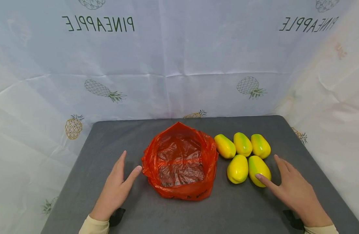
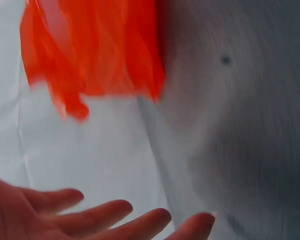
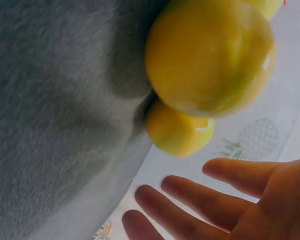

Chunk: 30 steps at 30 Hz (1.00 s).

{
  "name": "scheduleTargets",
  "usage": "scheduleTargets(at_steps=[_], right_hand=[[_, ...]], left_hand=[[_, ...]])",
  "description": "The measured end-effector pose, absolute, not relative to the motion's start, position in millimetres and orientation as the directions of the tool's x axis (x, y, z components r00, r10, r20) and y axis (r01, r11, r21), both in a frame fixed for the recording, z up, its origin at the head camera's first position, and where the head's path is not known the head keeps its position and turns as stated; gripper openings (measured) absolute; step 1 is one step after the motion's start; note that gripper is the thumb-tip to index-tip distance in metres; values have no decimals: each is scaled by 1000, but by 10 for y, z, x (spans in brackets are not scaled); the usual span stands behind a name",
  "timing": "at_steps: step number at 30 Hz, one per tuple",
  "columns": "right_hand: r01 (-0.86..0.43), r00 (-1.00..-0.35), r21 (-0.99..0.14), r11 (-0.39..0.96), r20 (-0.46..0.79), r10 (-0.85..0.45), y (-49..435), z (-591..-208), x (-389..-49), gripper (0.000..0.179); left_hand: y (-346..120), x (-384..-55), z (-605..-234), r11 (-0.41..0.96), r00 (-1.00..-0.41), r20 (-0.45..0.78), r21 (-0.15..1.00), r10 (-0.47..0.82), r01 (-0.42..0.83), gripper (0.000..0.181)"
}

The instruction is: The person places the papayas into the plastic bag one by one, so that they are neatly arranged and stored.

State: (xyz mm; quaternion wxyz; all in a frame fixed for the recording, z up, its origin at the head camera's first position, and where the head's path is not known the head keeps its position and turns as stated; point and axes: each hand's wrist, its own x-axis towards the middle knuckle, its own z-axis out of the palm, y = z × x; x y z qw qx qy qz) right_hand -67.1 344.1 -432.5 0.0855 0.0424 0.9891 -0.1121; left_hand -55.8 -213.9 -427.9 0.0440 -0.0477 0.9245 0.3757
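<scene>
An orange-red plastic bag (image 1: 179, 191) stands on the grey table with its mouth spread wide, and inside it only crumpled film shows. My left hand (image 1: 118, 187) is beside the bag's left side, fingers extended and thumb near the rim; it holds nothing. In the left wrist view the bag (image 2: 105, 50) hangs above the spread fingers (image 2: 140, 225). Right of the bag several smooth yellow-green, mango-like fruits (image 1: 237, 169) lie close together. My right hand (image 1: 295, 187) is at their right, its thumb overlapping the near right fruit (image 1: 258, 167). The right wrist view shows fruit (image 3: 205, 60) beyond straight, empty fingers.
A dark grey cloth covers the table (image 1: 173, 217). Behind it and along both sides hangs a white curtain (image 1: 179, 58) printed with pineapples and mirrored lettering. Dark straps (image 1: 117, 217) sit at both wrists, below pale sleeves.
</scene>
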Motion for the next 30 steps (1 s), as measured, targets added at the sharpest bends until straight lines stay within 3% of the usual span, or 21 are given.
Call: scheduleTargets(at_steps=[11,16,30], right_hand=[[113,-982,-264,958,-175,68,3280,-4311,-672,120],[117,-985,-269,956,-152,78,3217,-4295,-684,116],[102,-990,-302,948,-129,65,3153,-4325,-720,103]], left_hand=[[-1781,-599,-4367,514,-987,-152,842,-61,-161,84],[-1720,-603,-4419,451,-977,-200,867,-70,-210,84],[-1686,-595,-4439,463,-972,-220,856,-79,-231,82]])
